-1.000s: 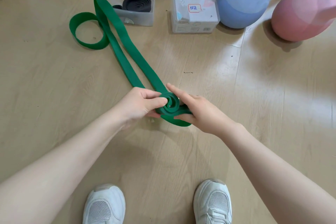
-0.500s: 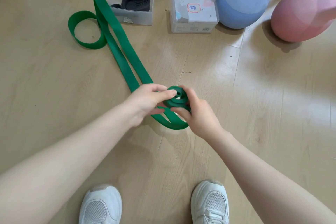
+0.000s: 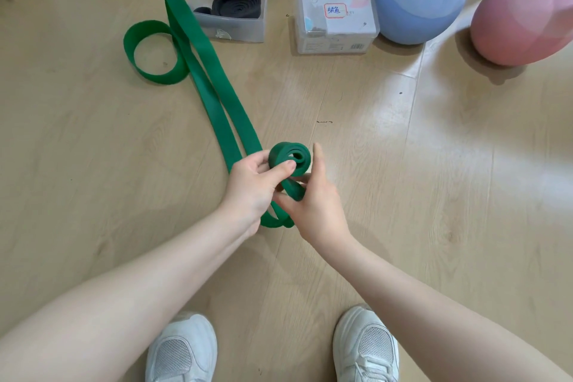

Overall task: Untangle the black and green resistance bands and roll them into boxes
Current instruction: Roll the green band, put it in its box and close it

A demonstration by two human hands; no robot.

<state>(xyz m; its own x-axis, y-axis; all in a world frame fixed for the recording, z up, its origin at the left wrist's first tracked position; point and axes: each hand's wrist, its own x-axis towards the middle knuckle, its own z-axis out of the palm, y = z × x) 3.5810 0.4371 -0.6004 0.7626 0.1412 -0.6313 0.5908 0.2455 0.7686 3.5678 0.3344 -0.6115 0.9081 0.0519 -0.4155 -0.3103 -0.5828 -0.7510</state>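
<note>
- The left hand [image 3: 251, 186] pinched a small coil of flat green rubber resistance band [image 3: 290, 158], thumb pressed on its face; the right hand [image 3: 313, 201], fingers nearly straight, steadied the coil's far edge.
- Rolling was evidently in hand: most of the band trailed uncoiled across the pale wooden floor [image 3: 434, 164], so further turns looked necessary.
- The coiled black band [image 3: 237, 5] sat in an open clear plastic box [image 3: 235, 25].

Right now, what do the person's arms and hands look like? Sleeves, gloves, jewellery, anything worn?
Both forearms are bare as far as the frame shows: no sleeves in view. The left hand and right hand wear no gloves, and no rings, watch or bands are visible at the wrists. Nails look short and unpainted. The only clothing in view is a pair of white mesh sneakers.
</note>
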